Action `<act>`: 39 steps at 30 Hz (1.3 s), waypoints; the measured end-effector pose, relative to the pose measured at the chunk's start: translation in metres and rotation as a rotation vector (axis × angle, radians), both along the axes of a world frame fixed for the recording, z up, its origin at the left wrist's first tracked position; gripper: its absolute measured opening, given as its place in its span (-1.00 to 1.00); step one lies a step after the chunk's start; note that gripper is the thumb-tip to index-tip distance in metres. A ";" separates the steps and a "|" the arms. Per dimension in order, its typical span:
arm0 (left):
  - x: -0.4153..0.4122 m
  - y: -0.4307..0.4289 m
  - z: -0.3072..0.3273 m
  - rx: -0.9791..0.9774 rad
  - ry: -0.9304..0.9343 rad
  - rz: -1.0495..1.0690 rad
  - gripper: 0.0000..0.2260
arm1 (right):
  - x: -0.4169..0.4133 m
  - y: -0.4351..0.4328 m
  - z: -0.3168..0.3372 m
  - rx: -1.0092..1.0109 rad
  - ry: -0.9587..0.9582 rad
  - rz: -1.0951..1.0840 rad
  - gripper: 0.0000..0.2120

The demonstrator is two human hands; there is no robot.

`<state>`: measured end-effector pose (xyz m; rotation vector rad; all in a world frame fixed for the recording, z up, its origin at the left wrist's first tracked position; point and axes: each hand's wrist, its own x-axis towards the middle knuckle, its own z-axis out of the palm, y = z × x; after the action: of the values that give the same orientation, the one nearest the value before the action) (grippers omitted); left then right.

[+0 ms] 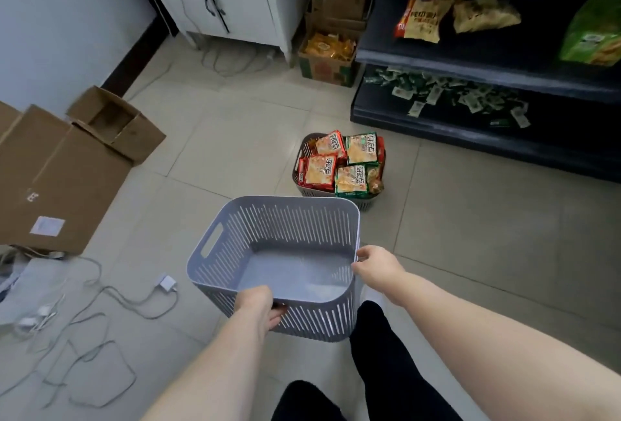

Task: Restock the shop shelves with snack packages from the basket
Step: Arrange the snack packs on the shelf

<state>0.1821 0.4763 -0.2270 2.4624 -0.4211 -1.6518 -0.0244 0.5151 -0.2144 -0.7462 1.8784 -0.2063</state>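
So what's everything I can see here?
empty basket: one, grey, held by both hands
full basket: one, grey, floor by shelves
snack packages: four on top, red and green, in full basket
shelves: two tiers, dark, right
snack bags: several, yellow and green, upper shelf
sachets: many, green-white, lower shelf
cardboard boxes: several, brown, left floor and beside shelves
cabinet: one, white, back
cables: several, grey, floor left
left hand: one, grips empty basket's near rim
right hand: one, pinches its right rim
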 end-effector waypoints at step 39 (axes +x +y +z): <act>-0.171 -0.434 -0.317 -0.044 -0.202 -0.670 -0.85 | -0.212 -0.319 -0.337 0.118 0.133 -0.682 -0.37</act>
<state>0.0115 0.0418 -0.5444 2.6237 -1.4190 -1.5417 -0.2366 0.1963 -0.5516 -0.0138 2.1954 -0.4764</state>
